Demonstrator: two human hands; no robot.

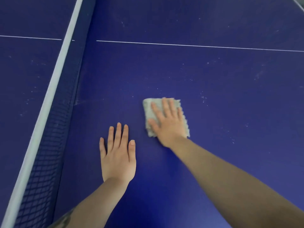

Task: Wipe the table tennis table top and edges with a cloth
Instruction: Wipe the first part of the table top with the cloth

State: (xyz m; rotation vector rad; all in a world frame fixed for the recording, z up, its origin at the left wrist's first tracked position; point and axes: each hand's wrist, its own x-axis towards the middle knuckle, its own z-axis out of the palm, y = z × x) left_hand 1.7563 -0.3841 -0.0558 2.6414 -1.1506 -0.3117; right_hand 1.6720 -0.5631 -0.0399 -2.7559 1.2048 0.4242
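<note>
The blue table tennis table top fills the view. A folded grey cloth lies on it near the middle. My right hand presses flat on the cloth, fingers spread and pointing away from me, covering most of it. My left hand rests flat on the bare table surface just left of and nearer than the cloth, palm down, fingers apart, holding nothing. White specks of dust dot the surface beyond and to the right of the cloth.
The net with its white top band runs diagonally along the left, close to my left hand. A thin white centre line crosses the table farther away. The other half of the table lies beyond the net.
</note>
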